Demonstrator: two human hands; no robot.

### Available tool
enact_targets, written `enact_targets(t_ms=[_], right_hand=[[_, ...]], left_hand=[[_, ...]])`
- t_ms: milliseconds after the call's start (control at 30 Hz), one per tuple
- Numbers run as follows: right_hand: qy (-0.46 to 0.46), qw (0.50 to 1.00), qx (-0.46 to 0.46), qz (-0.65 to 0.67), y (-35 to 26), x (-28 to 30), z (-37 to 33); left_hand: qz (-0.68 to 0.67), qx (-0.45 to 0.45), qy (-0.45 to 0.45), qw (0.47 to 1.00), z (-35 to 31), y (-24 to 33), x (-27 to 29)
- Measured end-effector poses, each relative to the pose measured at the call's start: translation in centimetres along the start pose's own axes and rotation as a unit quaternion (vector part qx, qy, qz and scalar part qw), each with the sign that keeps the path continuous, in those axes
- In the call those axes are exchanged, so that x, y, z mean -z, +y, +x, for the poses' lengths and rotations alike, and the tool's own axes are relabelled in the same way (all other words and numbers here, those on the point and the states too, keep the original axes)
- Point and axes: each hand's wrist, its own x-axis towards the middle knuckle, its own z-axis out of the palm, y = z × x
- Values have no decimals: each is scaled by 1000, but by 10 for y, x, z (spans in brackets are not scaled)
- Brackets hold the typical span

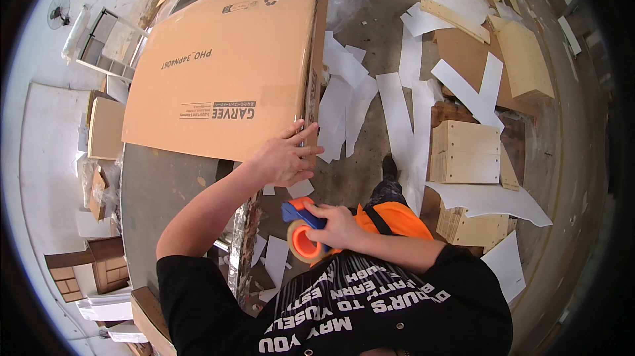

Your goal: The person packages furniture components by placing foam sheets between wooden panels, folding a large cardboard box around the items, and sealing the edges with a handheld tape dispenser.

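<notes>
A large flat brown cardboard box (225,65) lies on a grey worktable (159,197). My left hand (284,156) rests spread on the box's near right corner, fingers over its edge. Below it, close to my body, my right hand (337,227) grips a tape dispenser (301,230) with a blue handle and an orange roll of tape. The dispenser is held off the box, just right of the table edge.
White paper sheets (397,111) and strips litter the concrete floor to the right. Stacks of light wooden panels (463,151) stand there, with more cardboard (522,58) beyond. Small boxes (106,128) and a wooden cabinet (99,267) sit left of the table.
</notes>
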Motion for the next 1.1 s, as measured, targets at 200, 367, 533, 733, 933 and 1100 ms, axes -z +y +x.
enact_targets(t_ms=[200, 367, 533, 733, 933, 1100], right_hand=[[-131, 962, -19, -238, -15, -45, 105], [-142, 981, -80, -103, 38, -20, 49], [45, 898, -65, 433, 86, 86, 41], [28, 968, 17, 250, 67, 34, 45], [46, 999, -15, -13, 29, -43, 72], [-97, 970, 147, -166, 29, -68, 70]], left_hand=[[18, -19, -46, 999, 7, -8, -7], [14, 84, 60, 994, -15, 2, -29], [-6, 95, 183, 978, -12, 4, -37], [-5, 105, 154, 982, -13, 8, -35], [-9, 99, 162, 982, -17, 13, -36], [-30, 96, 180, 978, -16, 10, -33]])
